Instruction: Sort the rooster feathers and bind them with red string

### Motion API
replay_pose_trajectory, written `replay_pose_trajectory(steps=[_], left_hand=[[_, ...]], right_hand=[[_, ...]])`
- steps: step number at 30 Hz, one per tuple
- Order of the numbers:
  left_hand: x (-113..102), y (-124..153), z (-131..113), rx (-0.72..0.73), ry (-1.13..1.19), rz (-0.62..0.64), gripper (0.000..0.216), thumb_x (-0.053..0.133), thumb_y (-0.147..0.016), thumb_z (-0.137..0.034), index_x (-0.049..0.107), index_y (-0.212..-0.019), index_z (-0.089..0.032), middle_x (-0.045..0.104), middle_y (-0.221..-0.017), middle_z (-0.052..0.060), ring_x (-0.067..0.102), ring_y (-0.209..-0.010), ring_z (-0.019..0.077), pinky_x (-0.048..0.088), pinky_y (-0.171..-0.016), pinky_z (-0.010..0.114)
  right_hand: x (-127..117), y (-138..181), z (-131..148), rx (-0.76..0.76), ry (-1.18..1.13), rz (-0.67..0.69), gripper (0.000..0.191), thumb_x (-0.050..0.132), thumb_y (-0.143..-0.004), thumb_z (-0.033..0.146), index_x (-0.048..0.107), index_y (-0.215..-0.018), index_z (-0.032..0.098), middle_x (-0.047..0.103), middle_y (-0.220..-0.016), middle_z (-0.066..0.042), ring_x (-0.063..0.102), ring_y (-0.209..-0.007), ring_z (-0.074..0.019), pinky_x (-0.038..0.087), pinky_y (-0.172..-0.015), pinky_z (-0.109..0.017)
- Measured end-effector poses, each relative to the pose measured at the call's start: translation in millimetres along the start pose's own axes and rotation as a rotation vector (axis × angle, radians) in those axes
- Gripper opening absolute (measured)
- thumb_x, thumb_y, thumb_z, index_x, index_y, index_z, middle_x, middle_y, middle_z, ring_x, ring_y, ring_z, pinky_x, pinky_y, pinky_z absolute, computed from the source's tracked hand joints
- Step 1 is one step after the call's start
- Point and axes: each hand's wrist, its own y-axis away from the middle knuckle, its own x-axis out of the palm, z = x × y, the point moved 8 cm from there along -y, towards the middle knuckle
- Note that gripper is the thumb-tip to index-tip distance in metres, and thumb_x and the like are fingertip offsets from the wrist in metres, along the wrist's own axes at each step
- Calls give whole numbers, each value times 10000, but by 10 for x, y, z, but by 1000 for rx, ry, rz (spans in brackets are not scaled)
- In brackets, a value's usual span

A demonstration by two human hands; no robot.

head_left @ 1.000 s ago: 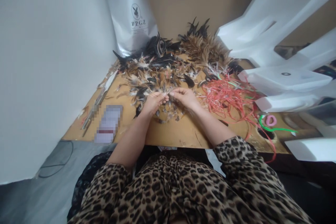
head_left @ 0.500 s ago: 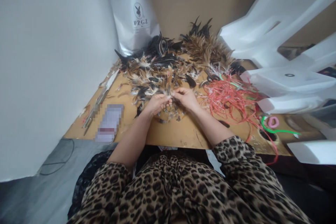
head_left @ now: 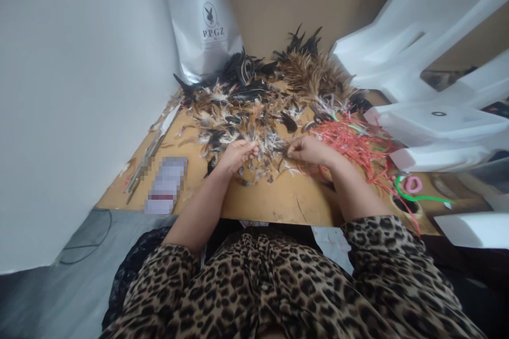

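My left hand [head_left: 239, 154] is closed in a pinch over the near part of the loose feathers. Brown feathers [head_left: 252, 131] stand up from its fingertips. A short way to the right, my right hand [head_left: 309, 150] is closed too, thumb and fingertips together. Dark wisps lie at its fingertips, too fine to make out. Around both hands spread loose brown, black and white feathers [head_left: 222, 96]. Beside my right hand lies a tangle of red strips [head_left: 350, 140].
A brown feather bundle [head_left: 314, 71] lies at the back. A silver bag [head_left: 202, 21] stands behind, left. At left are a blurred phone-like object [head_left: 166, 185] and thin rods [head_left: 153, 145]. White machine parts [head_left: 437, 122], a green strip [head_left: 425, 199] and a pink ring [head_left: 414, 185] are at right.
My right hand has moved away from my left hand, to the right, toward the red strips. My left hand stays almost where it was, still pinching feathers.
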Motion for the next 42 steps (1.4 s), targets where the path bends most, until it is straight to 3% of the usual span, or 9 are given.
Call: replay_pose_trajectory(steps=[3,9,14,16,19,23,28,36,42], left_hand=[[11,4,3,-1,-2,3,227,731,-658,-268,657,-767,-82,639,-647,31,570,-543,55,431,-533,159],[-2,8,1,-4,-5,-8,228,740,-648,-273,653,-757,-93,641,-655,29,572,-548,55,431,-530,162],[44,22,-17,-8,48,37,178,720,-671,-243,661,-749,-94,662,-708,46,578,-591,58,436,-543,158],[74,34,-25,-12,76,58,153,699,-694,-223,666,-768,-93,681,-771,68,584,-611,60,437,-547,157],[108,52,-33,-26,128,80,115,671,-720,-193,661,-773,-92,694,-875,100,594,-644,64,442,-557,156],[129,67,-64,-16,200,104,73,661,-724,-161,627,-723,-97,690,-963,113,611,-670,75,454,-559,159],[95,61,-87,-9,222,79,51,626,-752,-137,623,-775,-92,673,-1043,125,611,-660,62,467,-562,153],[43,49,-133,32,292,39,50,600,-774,-128,604,-742,-89,669,-1041,116,617,-661,56,462,-545,140],[6,36,-140,49,301,21,52,596,-771,-117,600,-727,-91,683,-979,114,619,-665,66,463,-549,144]], right_hand=[[73,64,7,32,160,38,121,579,-654,234,684,-624,183,640,-569,-1,513,-506,-105,356,-519,-224],[125,53,112,108,348,-100,99,596,-610,234,690,-628,208,653,-609,-28,522,-537,-129,312,-492,-235],[-80,30,172,51,-78,-144,98,544,-631,196,634,-621,158,633,-602,-19,536,-551,-118,401,-552,-223],[-246,32,218,65,-245,-229,114,558,-634,236,626,-663,149,629,-612,-18,534,-544,-117,411,-538,-226],[-386,-3,411,16,-316,-349,126,564,-627,248,614,-686,148,608,-592,-9,510,-517,-108,395,-510,-225],[-293,-134,675,-70,-271,-428,100,559,-639,249,595,-668,160,590,-559,3,491,-493,-98,373,-501,-221],[-76,-301,675,-81,-400,-394,136,555,-680,290,584,-720,164,581,-532,11,499,-465,-101,377,-484,-217],[54,-353,530,-39,-139,-259,147,567,-669,263,658,-711,156,656,-686,-18,548,-606,-115,396,-583,-216],[242,-407,503,128,254,-196,153,579,-694,280,691,-752,192,679,-751,-66,582,-687,-169,374,-612,-251]])
